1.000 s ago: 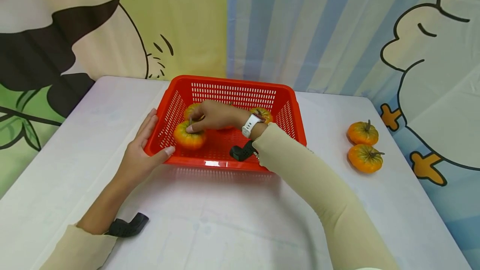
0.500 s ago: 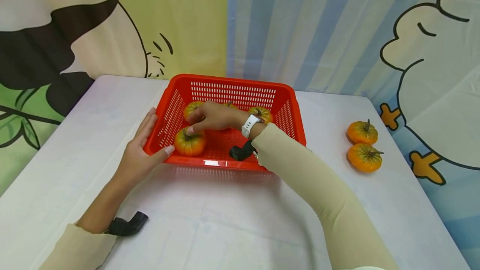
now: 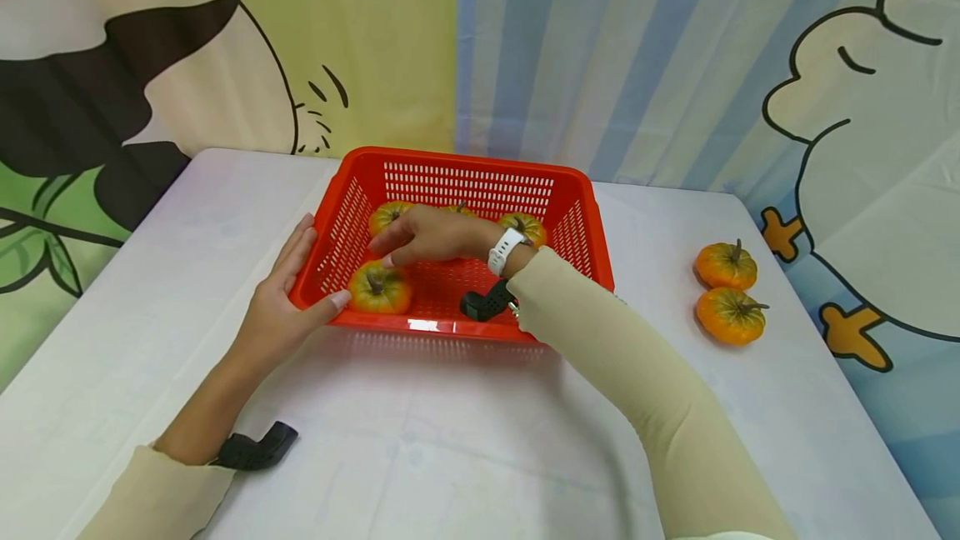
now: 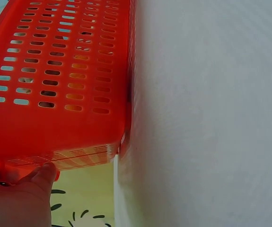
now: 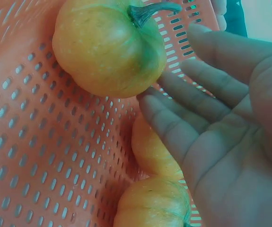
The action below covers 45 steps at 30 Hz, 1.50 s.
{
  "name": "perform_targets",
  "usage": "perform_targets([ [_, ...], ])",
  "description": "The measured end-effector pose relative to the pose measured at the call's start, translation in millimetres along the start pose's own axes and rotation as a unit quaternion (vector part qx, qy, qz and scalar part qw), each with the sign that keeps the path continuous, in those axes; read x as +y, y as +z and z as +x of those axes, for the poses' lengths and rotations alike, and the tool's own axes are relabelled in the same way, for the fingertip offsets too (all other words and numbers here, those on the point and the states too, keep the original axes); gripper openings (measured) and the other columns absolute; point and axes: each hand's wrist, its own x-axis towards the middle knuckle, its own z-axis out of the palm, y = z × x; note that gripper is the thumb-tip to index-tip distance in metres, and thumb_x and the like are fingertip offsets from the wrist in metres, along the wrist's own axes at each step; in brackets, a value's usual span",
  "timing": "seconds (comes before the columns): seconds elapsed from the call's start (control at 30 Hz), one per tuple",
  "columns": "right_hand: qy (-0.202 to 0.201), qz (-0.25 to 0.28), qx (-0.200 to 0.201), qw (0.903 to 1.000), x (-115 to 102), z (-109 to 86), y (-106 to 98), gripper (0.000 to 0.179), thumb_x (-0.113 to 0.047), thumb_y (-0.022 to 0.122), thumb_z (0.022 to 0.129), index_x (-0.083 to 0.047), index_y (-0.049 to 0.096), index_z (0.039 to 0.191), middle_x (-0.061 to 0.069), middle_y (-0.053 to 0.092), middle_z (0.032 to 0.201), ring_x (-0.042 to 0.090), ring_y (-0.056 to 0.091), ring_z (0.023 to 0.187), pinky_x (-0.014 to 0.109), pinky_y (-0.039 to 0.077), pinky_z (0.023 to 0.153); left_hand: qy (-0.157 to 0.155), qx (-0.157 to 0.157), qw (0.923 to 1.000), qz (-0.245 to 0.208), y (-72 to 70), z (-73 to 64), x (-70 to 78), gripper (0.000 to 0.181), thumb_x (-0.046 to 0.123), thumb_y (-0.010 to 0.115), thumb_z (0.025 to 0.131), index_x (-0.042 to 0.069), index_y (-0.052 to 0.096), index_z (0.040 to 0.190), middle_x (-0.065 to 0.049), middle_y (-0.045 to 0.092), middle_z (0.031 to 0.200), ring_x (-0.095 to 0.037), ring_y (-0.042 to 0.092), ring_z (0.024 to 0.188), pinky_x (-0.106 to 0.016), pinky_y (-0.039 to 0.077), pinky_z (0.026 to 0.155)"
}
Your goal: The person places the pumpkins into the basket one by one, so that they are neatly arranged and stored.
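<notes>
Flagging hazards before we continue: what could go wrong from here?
The right hand is near the basket's front-left pumpkin and could bump it.
The right sleeve crosses over the red basket; its cuff might snag the rim.
The table's nearer pumpkin and farther pumpkin sit close together; grabbing one may nudge the other.

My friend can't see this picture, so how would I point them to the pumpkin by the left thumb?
On the white table, find the red basket. Go to its near left corner, beside the left hand. The orange pumpkin there sits alone at the front; the other pumpkins inside are farther back.
</notes>
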Motion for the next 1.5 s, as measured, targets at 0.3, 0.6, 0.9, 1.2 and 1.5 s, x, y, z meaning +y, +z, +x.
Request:
perform_targets([
  [0.3, -0.014, 0.006, 0.024, 0.9996, -2, -5.5, -1, 0.039, -0.022, 0.064, 0.096, -0.007, 0.062, 0.132, 0.006, 0.063, 0.129, 0.009, 0.059, 0.105, 0.024, 0.049, 0.087, -0.004, 0.0, 1.0, -0.002, 0.3, -1.8, 0.3, 0.088, 0.019, 0.071, 0.087, 0.02, 0.018, 0.157, 0.014, 0.013, 0.16, -0.022, 0.024, 0.144, -0.019, 0.046, 0.088],
  [0.6, -0.022, -0.053, 0.06, 0.9965, -8, -18.3, -9, 0.036, -0.023, 0.063, 0.096, -0.011, 0.065, 0.13, -0.001, 0.066, 0.121, 0.012, 0.056, 0.089, 0.023, 0.048, 0.074, -0.008, 0.004, 0.9999, 0.008, 1.3, -1.9, 1.7, 0.088, 0.021, 0.072, 0.087, 0.021, 0.018, 0.156, 0.014, 0.013, 0.16, -0.019, 0.022, 0.144, -0.021, 0.046, 0.09],
  [0.9, -0.038, -0.036, 0.1, 0.9936, -12, -34.8, -14, 0.033, -0.022, 0.06, 0.098, -0.012, 0.066, 0.129, -0.004, 0.067, 0.119, 0.009, 0.052, 0.079, 0.024, 0.046, 0.071, -0.006, 0.006, 1.0, -0.002, 1.1, -1.4, 1.6, 0.087, 0.018, 0.071, 0.087, 0.018, 0.019, 0.156, 0.012, 0.013, 0.161, -0.016, 0.021, 0.144, -0.018, 0.044, 0.091],
  [1.2, -0.051, -0.06, 0.106, 0.9912, -17, -50.2, -18, 0.032, -0.019, 0.058, 0.098, -0.01, 0.065, 0.128, 0.001, 0.067, 0.12, 0.006, 0.056, 0.1, 0.022, 0.047, 0.088, -0.015, 0.007, 0.9999, -0.004, 0.9, 1.3, 3.5, 0.087, 0.019, 0.072, 0.087, 0.019, 0.02, 0.156, 0.018, 0.014, 0.159, -0.013, 0.022, 0.143, -0.016, 0.043, 0.09],
  [1.5, -0.076, -0.01, 0.134, 0.988, -19, -74.0, -20, 0.033, -0.022, 0.059, 0.098, -0.014, 0.065, 0.13, -0.007, 0.066, 0.118, 0.005, 0.059, 0.107, 0.025, 0.048, 0.092, -0.017, 0.005, 0.9998, 0.002, 1.3, 0.7, 2.7, 0.087, 0.02, 0.071, 0.087, 0.019, 0.019, 0.156, 0.02, 0.014, 0.158, -0.013, 0.022, 0.143, -0.022, 0.045, 0.091],
])
